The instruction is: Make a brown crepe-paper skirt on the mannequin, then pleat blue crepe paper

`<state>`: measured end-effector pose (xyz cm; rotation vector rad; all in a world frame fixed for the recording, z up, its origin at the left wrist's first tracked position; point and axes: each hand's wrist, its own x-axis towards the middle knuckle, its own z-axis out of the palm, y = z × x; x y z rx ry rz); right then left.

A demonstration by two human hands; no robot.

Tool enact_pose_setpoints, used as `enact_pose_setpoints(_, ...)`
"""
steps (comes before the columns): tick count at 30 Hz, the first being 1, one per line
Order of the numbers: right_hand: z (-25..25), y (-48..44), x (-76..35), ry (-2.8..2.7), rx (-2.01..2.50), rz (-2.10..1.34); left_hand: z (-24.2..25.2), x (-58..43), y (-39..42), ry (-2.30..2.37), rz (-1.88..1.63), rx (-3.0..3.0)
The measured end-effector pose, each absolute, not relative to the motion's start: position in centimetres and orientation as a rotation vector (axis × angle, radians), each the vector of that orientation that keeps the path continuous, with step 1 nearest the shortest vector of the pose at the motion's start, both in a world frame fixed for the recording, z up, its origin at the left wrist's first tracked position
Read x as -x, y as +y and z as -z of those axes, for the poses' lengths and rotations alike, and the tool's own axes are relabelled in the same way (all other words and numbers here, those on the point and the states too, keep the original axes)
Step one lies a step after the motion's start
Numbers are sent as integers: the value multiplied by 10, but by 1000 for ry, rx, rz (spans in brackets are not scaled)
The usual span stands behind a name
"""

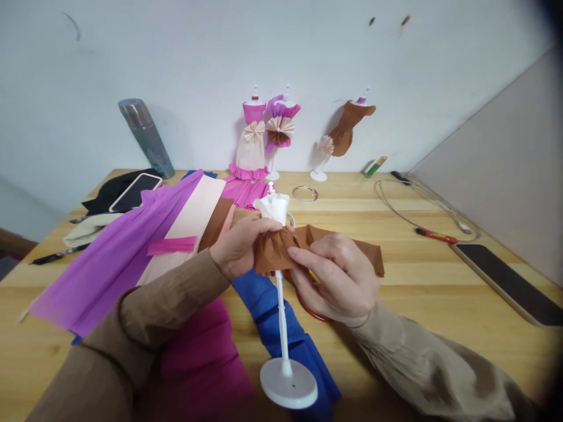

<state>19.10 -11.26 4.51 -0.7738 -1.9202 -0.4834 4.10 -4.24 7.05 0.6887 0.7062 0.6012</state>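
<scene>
A pale wooden bench (417, 293) made of long planks stands against a plain white wall (308, 47), and a grey panel (505, 164) closes it off on the right. Above the near middle of the bench, the left hand (240, 246) is closed around gathered brown paper (272, 249), pressing it to the waist of a little white dress form (275, 206). The form's thin pole runs down to a round base (288, 381), which rests on a strip of blue paper (272, 316). The right hand (338, 275) pinches the same brown paper between thumb and fingers, and the loose end trails out to the right over the wood. A red loop (310, 310) shows under that hand; I cannot tell what it is. To the left, sheets of purple paper (118, 252), cream paper (193, 223) and magenta paper (206, 357) are spread out. A phone (135, 191) lies on a black cloth (109, 193) behind them. Along the wall stand a grey flask (147, 138) and three dressed forms: a pink one (252, 140), a purple one (280, 126) and a brown one (347, 132). On the right lie a looped cable (413, 205), a red-handled tool (435, 236) and a dark flat screen (510, 281).
</scene>
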Motion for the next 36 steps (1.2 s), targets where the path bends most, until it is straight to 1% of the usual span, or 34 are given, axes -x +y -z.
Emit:
enact_pose_setpoints(5,-53,-116,-194,-2067,641,572,-70,-37,-41,624,-629,-852)
enact_pose_setpoints(10,-61,-121,-200,-2051,474,433,-70,-34,-41,628,-593,-882)
enact_pose_setpoints(15,-68,-119,-203,-1850,664,210,-70,-34,-41,530,-556,-795)
enact_pose_setpoints(18,-67,-116,-203,-1855,673,158,-70,-33,-41,490,-527,-754)
enact_pose_setpoints(21,-62,-112,-201,-2013,615,223,-69,-33,-41,490,-504,-736)
enact_pose_setpoints(26,-55,-108,-199,-2167,569,502,-68,-34,-41,470,-568,-752)
enact_pose_setpoints(28,-55,-110,-199,-2192,563,510,-70,-35,-42,471,-567,-753)
enact_pose_setpoints(32,-60,-114,-202,-2047,551,247,-76,-37,-44,475,-618,-756)
enact_pose_setpoints(36,-64,-109,-203,-1731,982,-31,-78,-40,-47,437,-679,-771)
